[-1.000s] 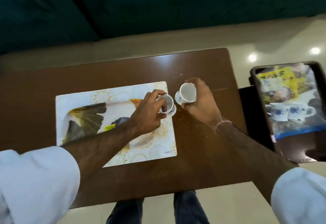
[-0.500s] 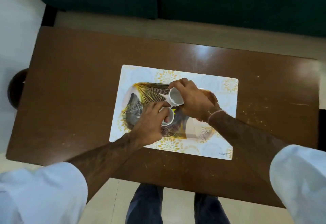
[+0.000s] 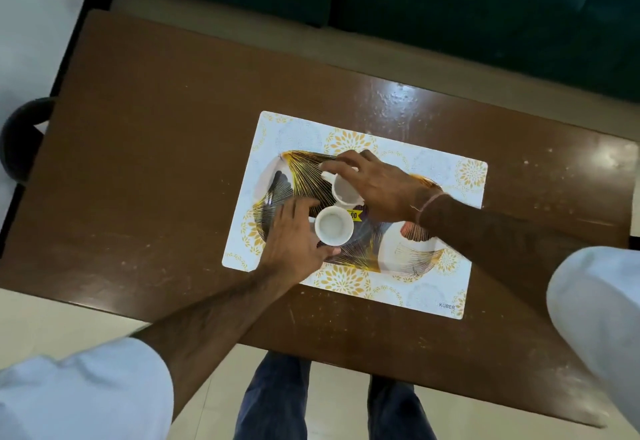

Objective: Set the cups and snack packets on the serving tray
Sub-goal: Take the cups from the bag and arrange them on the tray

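Both cups now on the tray (image 3: 408,252), vs. mid-table a sec ago: your left hand (image 3: 294,239) loosens off near cup (image 3: 334,229); right hand (image 3: 377,187) grips far cup (image 3: 344,190). Packets next.

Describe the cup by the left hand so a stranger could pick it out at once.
On the brown wooden table lies a white placemat with gold flowers, bearing an oval gold-and-black patterned tray. The small white ceramic cup stands upright nearest the viewer, mouth open to the camera; its neighbour cup sits farther away under the right hand.
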{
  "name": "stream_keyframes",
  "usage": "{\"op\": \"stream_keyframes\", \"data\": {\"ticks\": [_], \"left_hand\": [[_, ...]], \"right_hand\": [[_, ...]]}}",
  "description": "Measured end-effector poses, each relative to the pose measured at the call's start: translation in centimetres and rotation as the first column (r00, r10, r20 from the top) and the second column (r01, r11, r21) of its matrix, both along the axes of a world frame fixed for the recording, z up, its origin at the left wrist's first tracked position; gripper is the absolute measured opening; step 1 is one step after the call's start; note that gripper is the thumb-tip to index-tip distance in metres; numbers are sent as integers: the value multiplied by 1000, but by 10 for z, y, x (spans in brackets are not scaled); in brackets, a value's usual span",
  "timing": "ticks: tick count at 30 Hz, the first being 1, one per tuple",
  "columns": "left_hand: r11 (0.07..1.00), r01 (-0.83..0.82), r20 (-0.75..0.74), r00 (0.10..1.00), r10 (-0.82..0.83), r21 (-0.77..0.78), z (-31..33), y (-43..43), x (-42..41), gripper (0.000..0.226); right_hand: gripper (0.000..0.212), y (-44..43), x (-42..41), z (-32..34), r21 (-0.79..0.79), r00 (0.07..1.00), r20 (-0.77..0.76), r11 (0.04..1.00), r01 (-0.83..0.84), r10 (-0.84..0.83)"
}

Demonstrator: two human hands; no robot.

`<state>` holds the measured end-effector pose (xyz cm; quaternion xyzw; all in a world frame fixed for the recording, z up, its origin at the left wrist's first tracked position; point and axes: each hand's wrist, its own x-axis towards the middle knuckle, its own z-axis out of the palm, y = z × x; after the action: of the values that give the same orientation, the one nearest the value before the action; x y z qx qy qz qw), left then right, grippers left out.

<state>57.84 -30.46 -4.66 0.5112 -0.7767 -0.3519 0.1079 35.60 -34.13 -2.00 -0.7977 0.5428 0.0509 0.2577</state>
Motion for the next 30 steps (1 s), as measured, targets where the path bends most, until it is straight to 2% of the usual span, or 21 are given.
{"op": "stream_keyframes", "data": {"ticks": [3,6,8,12,15,18,21,26,30], "left_hand": [[1000,17,-47,999,-16,26,-7,3,-3,75],[998,53,-103,993,-50,25,-11,3,-9,73],[998,61,-119,991,-57,26,-12,2,-12,73],[997,49,-118,992,-42,58,-5,4,-11,85],[999,51,-92,994,-51,-2,8,-2,-7,89],[997,34,-41,998,-37,-71,25,-19,-16,85],[992,92,15,996,-91,-88,38,-35,-45,76],[980,183,92,980,-176,-74,47,-47,-119,68],[961,265,114,960,-255,-82,52,-41,-184,67]], "right_hand": [[106,4,-2,-4,77,984,77,985,157,-163],[92,3,-3,-7,80,983,73,984,159,-165],[90,2,-3,-7,69,986,61,987,148,-152],[104,7,-7,-9,69,985,91,987,143,-149],[114,12,-12,-7,76,974,123,980,182,-190],[116,16,-23,-2,123,936,178,950,286,-304],[107,26,-41,10,120,891,205,913,389,-406],[83,54,-88,30,15,780,254,809,588,-572],[75,84,-142,39,-62,702,241,711,701,-670]]}}
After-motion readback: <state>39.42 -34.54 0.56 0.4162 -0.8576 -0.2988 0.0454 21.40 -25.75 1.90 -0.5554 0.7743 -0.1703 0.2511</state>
